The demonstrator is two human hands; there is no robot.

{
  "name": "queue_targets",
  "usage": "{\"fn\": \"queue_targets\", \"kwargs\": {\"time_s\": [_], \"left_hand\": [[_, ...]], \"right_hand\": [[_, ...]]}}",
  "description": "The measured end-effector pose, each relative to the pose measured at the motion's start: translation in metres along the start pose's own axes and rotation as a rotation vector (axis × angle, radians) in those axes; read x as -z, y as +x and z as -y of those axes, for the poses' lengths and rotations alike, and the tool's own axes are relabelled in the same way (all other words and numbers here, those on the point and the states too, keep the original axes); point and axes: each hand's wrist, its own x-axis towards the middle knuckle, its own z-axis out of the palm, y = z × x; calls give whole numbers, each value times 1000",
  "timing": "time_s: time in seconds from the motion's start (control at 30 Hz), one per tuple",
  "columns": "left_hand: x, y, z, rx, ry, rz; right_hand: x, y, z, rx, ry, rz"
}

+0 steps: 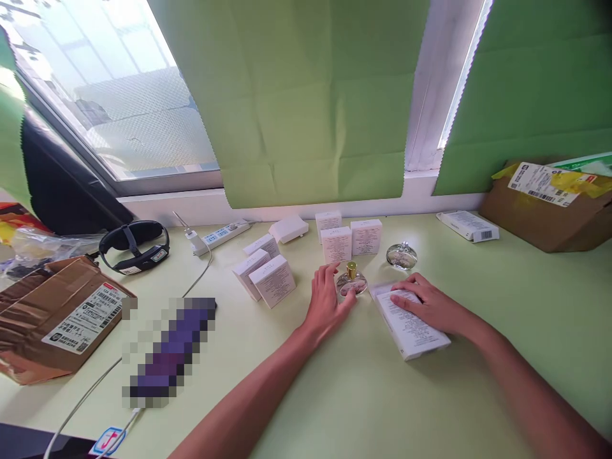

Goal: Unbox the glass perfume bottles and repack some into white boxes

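Note:
My left hand [327, 299] is at a clear oval perfume bottle [352, 288] with a gold cap, upright on the table. The thumb touches its front and the index finger curls behind its left side. Under my right hand [425, 306] lies a flat white printed box [415, 328], its far end near the bottle. My right thumb and fingers press on the box's upper part; the undersides of the fingers are hidden. Just beyond, a second oval glass bottle [401, 256] rests on the table.
Several small white printed boxes [272, 280] stand behind and left of my hands. A long white box [468, 225] and a carton [535, 210] are at back right. Left are a power strip [227, 234], a black headset [136, 248], a blurred phone-like object [174, 347] with cable, and another carton [57, 319].

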Motion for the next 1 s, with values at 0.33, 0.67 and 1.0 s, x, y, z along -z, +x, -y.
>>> {"fn": "queue_targets", "kwargs": {"time_s": [0.33,0.67,1.0], "left_hand": [[90,61,-35,-17,339,-243],[134,201,69,469,872,542],[133,215,95,487,919,531]], "right_hand": [[3,4,5,105,85,-179],[9,-6,14,66,372,-40],[21,-10,18,90,710,12]]}}
